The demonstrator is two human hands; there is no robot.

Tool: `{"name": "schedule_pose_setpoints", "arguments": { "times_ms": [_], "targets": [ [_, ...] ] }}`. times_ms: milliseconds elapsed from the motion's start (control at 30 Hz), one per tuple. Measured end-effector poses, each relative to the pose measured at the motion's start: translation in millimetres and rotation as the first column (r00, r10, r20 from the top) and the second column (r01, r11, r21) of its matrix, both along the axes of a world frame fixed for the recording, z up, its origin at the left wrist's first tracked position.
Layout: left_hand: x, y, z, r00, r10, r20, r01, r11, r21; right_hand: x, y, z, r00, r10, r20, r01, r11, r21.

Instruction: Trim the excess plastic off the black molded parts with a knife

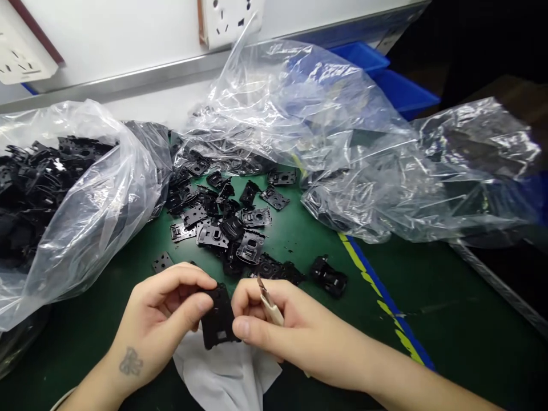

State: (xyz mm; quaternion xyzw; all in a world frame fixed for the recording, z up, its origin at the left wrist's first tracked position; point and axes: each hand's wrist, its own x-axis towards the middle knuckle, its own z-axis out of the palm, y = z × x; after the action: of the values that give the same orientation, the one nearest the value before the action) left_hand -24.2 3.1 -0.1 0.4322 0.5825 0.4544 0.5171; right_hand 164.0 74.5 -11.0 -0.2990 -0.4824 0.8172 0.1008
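A flat black plastic part point(220, 319) with small cut-outs is held up between my two hands near the table's front. My left hand point(166, 317) pinches its left edge between thumb and forefinger. At its right edge, my right hand point(274, 319) has thumb and curled forefinger on the part. A craft knife point(271, 303) with a pale handle is also tucked in my right hand, its dark tip pointing up and away from the part. Just below the part hangs a light grey cloth point(218, 374). Beyond my hands lies a loose pile of similar black plastic parts point(214, 233).
At left, a clear plastic bag point(141, 165) bulges with black parts. Another clear bag point(363, 148) spreads across the back and right, with blue bins point(400, 91) behind. Blue and yellow tape point(377, 291) crosses the green table point(462, 325). Power sockets point(229, 23) sit on the wall.
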Motion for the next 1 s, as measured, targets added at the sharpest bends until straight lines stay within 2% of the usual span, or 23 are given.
{"name": "schedule_pose_setpoints", "arguments": {
  "times_ms": [100,200,300,433,500,567,667,767,900,933,1000],
  "targets": [
    [1,-1,-3.2,0.988,0.02,0.153,-0.012,0.998,-0.055,0,-2,0.9,0.999,-0.043,0.008,0.043,0.999,-0.024],
    [-1,-3,-5.3,0.982,-0.046,0.185,0.058,0.997,-0.059,2,-2,-0.2,0.997,-0.078,-0.008,0.077,0.996,-0.039],
    [1,-7,-6.2,0.991,-0.086,0.1,0.092,0.994,-0.052,3,-2,-0.7,0.998,-0.064,-0.021,0.063,0.998,-0.028],
    [6,-7,-10.1,0.992,-0.111,-0.058,0.108,0.993,-0.041,1,-3,2.2,0.998,-0.055,-0.02,0.056,0.997,0.059],
    [9,-6,-10.9,0.989,-0.08,-0.122,0.074,0.996,-0.052,0,-4,4.0,1.0,-0.022,-0.017,0.024,0.995,0.099],
    [14,-6,-9.5,0.989,-0.002,-0.148,-0.01,0.997,-0.081,0,-4,5.0,1.0,0.01,-0.009,-0.009,0.993,0.115],
    [20,-5,-5.2,0.994,0.075,-0.077,-0.086,0.984,-0.159,2,-3,4.9,1.0,0.007,0.0,-0.007,0.994,0.109],
    [18,-5,-2.1,1.0,0.024,0.019,-0.02,0.982,-0.187,4,-1,4.7,1.0,-0.002,0.01,0.001,0.993,0.114],
    [3,-4,0.4,0.968,-0.198,0.156,0.225,0.958,-0.177,5,2,4.6,0.998,-0.051,0.023,0.046,0.981,0.188],
    [-1,-3,0.9,0.963,-0.217,0.158,0.242,0.957,-0.16,5,3,4.2,0.997,-0.066,0.028,0.059,0.976,0.208],
    [-11,-1,1.4,0.987,-0.155,0.034,0.157,0.982,-0.108,5,6,2.8,0.996,-0.08,0.035,0.07,0.971,0.229]
  ]
}}
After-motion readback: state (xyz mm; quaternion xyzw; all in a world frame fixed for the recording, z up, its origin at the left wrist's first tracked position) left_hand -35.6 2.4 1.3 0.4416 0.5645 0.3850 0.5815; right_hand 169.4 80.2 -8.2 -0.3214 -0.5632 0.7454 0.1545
